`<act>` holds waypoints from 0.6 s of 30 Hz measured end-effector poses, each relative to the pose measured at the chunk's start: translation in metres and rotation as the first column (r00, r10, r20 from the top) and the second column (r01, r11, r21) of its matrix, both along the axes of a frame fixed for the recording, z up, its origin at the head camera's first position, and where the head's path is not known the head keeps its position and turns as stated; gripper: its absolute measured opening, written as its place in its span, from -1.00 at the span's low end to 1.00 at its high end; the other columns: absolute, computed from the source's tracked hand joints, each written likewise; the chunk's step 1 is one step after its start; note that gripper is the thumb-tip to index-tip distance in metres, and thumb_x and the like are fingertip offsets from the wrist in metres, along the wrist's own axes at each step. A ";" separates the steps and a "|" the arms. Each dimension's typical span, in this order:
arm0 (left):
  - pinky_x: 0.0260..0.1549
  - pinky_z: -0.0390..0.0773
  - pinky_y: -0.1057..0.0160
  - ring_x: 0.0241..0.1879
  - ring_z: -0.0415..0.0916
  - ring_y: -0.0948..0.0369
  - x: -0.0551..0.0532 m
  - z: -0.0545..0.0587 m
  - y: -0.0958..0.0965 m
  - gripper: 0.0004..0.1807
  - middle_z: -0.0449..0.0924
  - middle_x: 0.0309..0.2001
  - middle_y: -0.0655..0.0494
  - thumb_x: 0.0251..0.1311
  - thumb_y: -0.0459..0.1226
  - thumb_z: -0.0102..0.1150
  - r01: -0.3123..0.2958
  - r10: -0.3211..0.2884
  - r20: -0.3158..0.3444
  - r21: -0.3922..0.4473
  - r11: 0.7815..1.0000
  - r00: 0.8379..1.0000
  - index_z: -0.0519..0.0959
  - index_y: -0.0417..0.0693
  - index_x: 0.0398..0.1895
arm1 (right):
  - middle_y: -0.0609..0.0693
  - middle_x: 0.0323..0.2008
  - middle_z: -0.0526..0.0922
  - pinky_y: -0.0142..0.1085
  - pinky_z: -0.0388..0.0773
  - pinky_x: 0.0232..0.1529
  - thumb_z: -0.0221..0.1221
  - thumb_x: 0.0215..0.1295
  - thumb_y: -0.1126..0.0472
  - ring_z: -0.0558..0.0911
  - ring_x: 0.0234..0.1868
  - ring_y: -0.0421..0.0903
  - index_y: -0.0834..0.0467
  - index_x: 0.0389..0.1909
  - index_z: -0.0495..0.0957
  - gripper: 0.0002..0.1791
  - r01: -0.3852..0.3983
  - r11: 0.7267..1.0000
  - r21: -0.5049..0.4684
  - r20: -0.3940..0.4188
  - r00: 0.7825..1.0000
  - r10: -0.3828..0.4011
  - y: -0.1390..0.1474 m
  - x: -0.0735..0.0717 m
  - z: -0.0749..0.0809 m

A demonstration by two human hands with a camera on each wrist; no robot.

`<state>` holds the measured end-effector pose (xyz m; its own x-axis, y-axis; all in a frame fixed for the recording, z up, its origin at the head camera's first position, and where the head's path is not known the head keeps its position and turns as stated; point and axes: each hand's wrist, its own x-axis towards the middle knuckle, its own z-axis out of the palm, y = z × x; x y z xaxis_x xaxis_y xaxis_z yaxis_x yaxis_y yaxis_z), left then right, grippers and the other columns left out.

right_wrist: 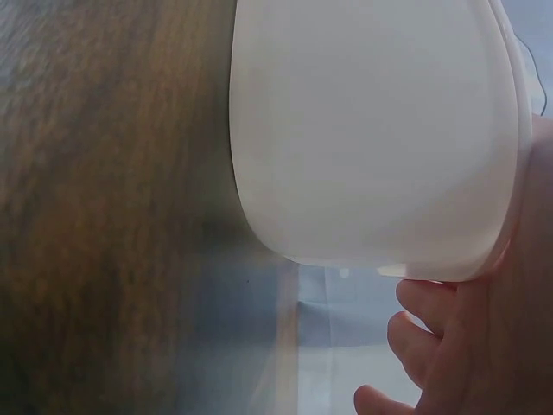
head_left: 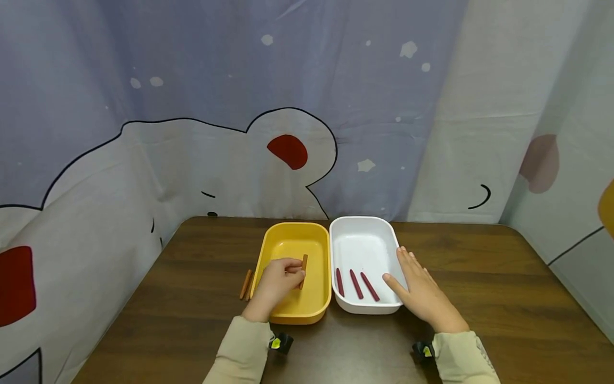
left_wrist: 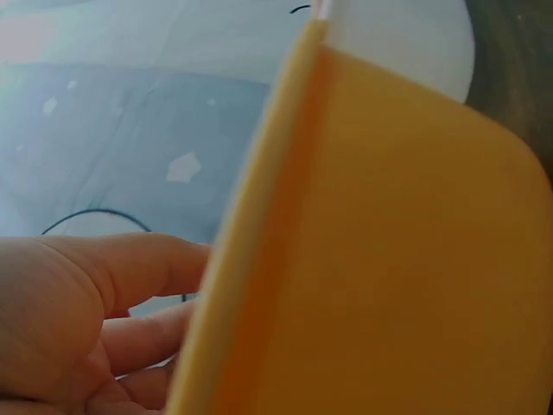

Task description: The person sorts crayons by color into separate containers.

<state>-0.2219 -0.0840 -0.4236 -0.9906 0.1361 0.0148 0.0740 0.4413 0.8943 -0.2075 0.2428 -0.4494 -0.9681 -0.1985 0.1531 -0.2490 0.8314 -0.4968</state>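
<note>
Over the yellow tray (head_left: pixel 299 309), my left hand (head_left: pixel 275 282) pinches a short brown stick (head_left: pixel 304 262) between thumb and fingers. The stick stands nearly upright. In the left wrist view the tray's side wall (left_wrist: pixel 406 233) hides the fingertips and the stick. My right hand (head_left: pixel 424 293) lies with fingers extended along the right rim of the white tray (head_left: pixel 364 234), thumb reaching over its edge. Three dark red sticks (head_left: pixel 356 284) with tapered ends lie side by side in the near part of the white tray.
Two brown sticks (head_left: pixel 245 284) lie on the wooden table (head_left: pixel 206 277) just left of the yellow tray. Both trays stand side by side, rims close together, near the table's back edge. A printed curtain (head_left: pixel 384 133) hangs behind.
</note>
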 end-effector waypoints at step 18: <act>-0.58 0.42 0.37 -0.62 0.41 0.25 -0.012 -0.017 0.036 -0.95 0.49 -0.62 0.08 0.21 -0.45 0.21 -0.009 0.032 0.081 -0.266 0.964 0.996 0.62 -0.32 -0.32 | 0.34 0.57 -0.02 0.36 -0.06 0.44 -0.02 0.54 -0.24 -0.02 0.56 0.35 0.37 0.58 -0.05 -0.06 -0.001 1.000 -0.007 -0.002 1.000 0.001 0.000 0.001 0.001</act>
<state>-0.2336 -0.0480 -0.4410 -0.9894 0.1035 -0.1022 -0.0077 0.6643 0.7474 -0.2065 0.2425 -0.4489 -0.9674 -0.1987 0.1568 -0.2514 0.8275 -0.5021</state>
